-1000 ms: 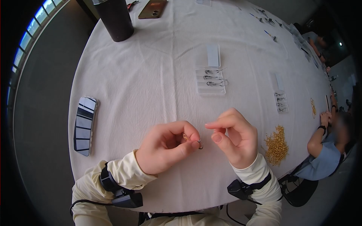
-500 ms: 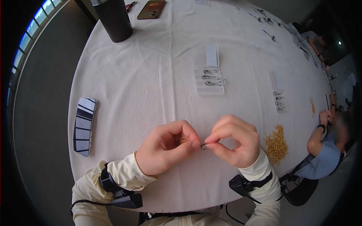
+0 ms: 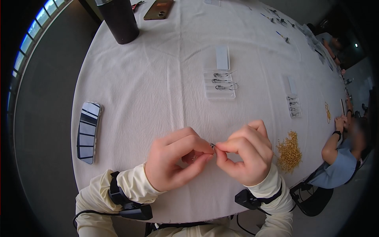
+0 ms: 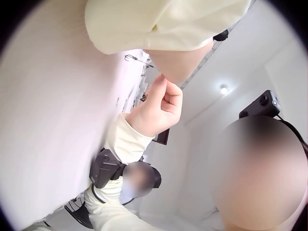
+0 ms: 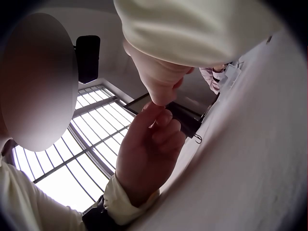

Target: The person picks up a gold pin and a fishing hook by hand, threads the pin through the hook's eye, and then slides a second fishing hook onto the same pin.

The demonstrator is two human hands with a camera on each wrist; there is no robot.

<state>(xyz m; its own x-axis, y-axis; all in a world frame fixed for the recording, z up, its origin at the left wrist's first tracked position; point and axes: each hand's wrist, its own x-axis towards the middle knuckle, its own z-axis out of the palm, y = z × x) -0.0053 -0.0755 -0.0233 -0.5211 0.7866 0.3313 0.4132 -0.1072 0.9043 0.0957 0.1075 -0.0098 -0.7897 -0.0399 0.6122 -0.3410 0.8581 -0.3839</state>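
Note:
A small dark fish hook (image 3: 212, 145) is between the fingertips of both hands. My left hand (image 3: 175, 158) pinches it from the left, thumb against index finger. From the right, my right hand (image 3: 246, 154) pinches it too, fingertips right beside the left ones. A little gold piece shows faintly inside the curled left fingers. In the left wrist view the curved hook (image 4: 130, 57) sticks out past the sleeve. The right wrist view shows a bent hook end (image 5: 198, 138) beyond the hands; the fingers hide the rest.
A clear compartment box (image 3: 221, 94) with several dark hooks lies ahead; a similar box (image 3: 294, 108) is further right. Right of my hand is a pile of gold pieces (image 3: 289, 152). A phone (image 3: 89, 132) and a dark tumbler (image 3: 118, 23) stand left. Another person (image 3: 335, 158) sits at right.
My right hand has come in from the right, its fingertips meeting the left hand's and pinching the hook. The left hand has turned slightly, and the hook now points upward between the fingertips.

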